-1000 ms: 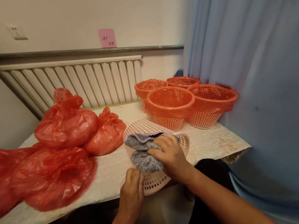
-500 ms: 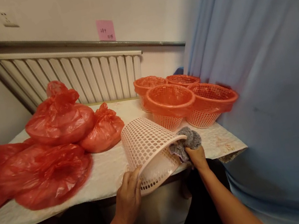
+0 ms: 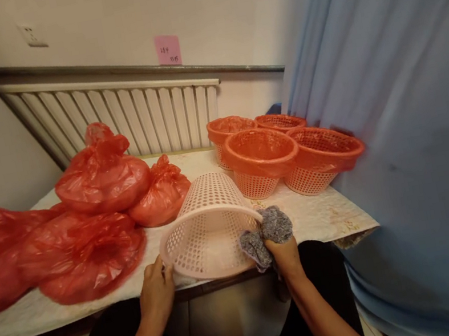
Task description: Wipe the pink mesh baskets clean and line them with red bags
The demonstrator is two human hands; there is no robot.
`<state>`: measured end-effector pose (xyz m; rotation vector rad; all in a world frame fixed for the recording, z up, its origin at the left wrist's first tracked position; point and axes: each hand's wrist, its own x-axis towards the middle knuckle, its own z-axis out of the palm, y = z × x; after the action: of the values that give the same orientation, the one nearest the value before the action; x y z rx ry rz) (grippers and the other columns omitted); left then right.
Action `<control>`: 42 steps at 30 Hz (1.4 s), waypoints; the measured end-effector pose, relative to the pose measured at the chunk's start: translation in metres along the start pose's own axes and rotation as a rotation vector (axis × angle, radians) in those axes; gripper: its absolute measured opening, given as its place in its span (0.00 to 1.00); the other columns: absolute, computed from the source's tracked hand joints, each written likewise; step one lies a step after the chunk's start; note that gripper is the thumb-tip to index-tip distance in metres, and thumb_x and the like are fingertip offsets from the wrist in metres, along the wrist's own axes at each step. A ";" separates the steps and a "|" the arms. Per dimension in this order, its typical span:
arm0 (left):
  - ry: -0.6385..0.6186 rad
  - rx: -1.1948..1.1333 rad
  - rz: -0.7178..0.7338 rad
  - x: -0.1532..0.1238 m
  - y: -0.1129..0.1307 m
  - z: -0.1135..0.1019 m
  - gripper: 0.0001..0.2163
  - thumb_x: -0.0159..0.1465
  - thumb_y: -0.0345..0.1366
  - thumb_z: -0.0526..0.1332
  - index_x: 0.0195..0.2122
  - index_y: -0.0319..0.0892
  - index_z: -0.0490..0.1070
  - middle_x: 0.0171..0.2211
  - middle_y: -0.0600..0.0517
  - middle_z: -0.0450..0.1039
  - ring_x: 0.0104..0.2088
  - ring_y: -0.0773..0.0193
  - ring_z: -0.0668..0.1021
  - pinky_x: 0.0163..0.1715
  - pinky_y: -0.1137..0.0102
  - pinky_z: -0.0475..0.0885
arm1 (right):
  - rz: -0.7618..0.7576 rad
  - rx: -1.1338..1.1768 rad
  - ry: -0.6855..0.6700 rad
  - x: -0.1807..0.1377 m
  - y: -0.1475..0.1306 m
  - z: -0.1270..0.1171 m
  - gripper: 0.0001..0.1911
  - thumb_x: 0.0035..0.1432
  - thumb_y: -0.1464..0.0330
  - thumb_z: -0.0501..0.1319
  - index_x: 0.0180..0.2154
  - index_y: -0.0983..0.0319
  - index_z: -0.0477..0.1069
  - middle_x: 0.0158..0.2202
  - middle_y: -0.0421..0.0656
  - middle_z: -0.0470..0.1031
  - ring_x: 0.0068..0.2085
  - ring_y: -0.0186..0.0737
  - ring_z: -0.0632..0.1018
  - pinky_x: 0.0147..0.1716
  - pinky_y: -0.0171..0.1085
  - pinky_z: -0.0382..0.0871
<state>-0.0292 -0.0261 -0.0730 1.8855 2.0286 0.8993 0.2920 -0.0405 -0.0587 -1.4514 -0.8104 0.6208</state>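
Note:
A pale pink perforated basket (image 3: 211, 225) lies on its side at the table's front edge, its mouth turned toward me. My left hand (image 3: 156, 291) grips the rim at its lower left. My right hand (image 3: 286, 255) is closed on a bunched grey cloth (image 3: 268, 234) that touches the basket's right rim.
Several red plastic bags (image 3: 87, 227) are heaped on the left of the white table (image 3: 323, 211). Several orange baskets (image 3: 261, 158) stand at the back right. A white radiator (image 3: 133, 117) runs along the wall. A light blue curtain (image 3: 407, 118) hangs close on the right.
The basket has been turned from bottom-up to mouth facing me. The cloth moved from the basket's top to its right rim. My left hand shifted left along the rim.

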 end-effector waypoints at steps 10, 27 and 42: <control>-0.552 -0.278 -0.195 -0.029 0.010 -0.010 0.20 0.65 0.51 0.46 0.29 0.42 0.66 0.23 0.51 0.72 0.19 0.59 0.77 0.24 0.66 0.70 | -0.409 -0.159 0.081 -0.026 -0.051 0.012 0.15 0.45 0.70 0.62 0.40 0.62 0.71 0.37 0.43 0.76 0.38 0.44 0.76 0.41 0.42 0.71; -0.245 -1.221 -0.228 -0.014 0.166 -0.040 0.12 0.59 0.45 0.60 0.26 0.42 0.67 0.20 0.58 0.69 0.22 0.66 0.72 0.24 0.73 0.66 | -0.662 -0.186 -0.390 -0.093 -0.056 0.014 0.22 0.51 0.69 0.59 0.50 0.60 0.69 0.46 0.48 0.74 0.49 0.48 0.74 0.49 0.47 0.70; -0.369 -0.935 -0.028 0.007 0.153 -0.071 0.12 0.60 0.40 0.56 0.39 0.39 0.71 0.31 0.53 0.77 0.35 0.56 0.77 0.37 0.67 0.70 | -0.163 0.000 0.267 -0.010 -0.074 -0.036 0.27 0.40 0.61 0.67 0.43 0.68 0.74 0.41 0.51 0.79 0.45 0.50 0.78 0.49 0.46 0.70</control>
<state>0.0565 -0.0411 0.0719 1.3390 1.0985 1.1136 0.3060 -0.0740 0.0160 -1.4153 -0.7087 0.2959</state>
